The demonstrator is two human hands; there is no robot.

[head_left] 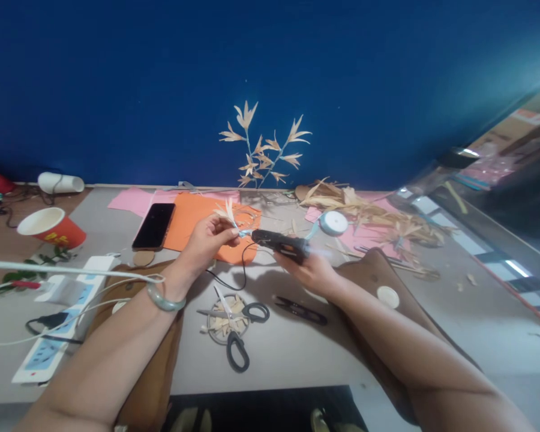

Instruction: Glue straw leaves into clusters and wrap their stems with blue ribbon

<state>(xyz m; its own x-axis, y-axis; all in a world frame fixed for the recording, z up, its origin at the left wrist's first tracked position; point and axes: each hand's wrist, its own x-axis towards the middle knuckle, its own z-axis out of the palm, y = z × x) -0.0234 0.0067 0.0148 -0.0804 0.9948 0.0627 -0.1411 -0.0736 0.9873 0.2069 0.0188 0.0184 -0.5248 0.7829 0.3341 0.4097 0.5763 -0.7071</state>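
Observation:
My left hand (207, 239) pinches a small husk flower (227, 211) with pale petals and a light blue stem. In my right hand (312, 273) is a black glue gun (281, 243), its tip at the flower's stem; whether they touch I cannot tell. A thin black cord curves below it. Below my hands, spread scissors (237, 354) with black handles lie across a round dish (210, 336) of pale husk scraps. Black thread snips (301, 311) lie beneath my right hand. Behind, a branch of husk flowers (270, 150) stands upright against the blue wall.
Orange sheet (189, 219) and a phone (154, 225) lie beyond my left hand. A light blue tape roll (334, 222) and dried husks (355, 207) lie at the right back. At left are a red paper cup (65, 231), a power strip (38, 360) and a white cable (72, 268).

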